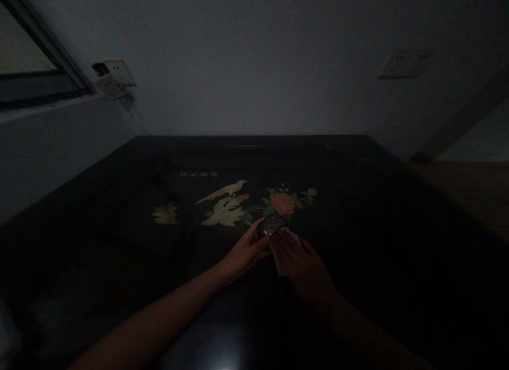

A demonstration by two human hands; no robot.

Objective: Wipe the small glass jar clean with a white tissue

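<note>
Over the dark tabletop, my left hand [245,253] is closed around the side of a small dark, shiny round object [272,223], perhaps a cup or bowl; the dim light hides its exact kind. My right hand [304,264] presses a thin white tissue [280,261] against the near right side of this object. Part of the tissue hangs below the fingers, and the fingertips are partly covered by it. Both hands meet near the middle of the table, just in front of a flower picture on its surface.
The black glossy table [254,158] bears a decoration of a bird [225,191], a pink flower [282,203] and written characters. Behind it rises a pale wall with a socket [405,62] at right and sockets with a plug [115,76] at left. A window frame [43,68] stands upper left.
</note>
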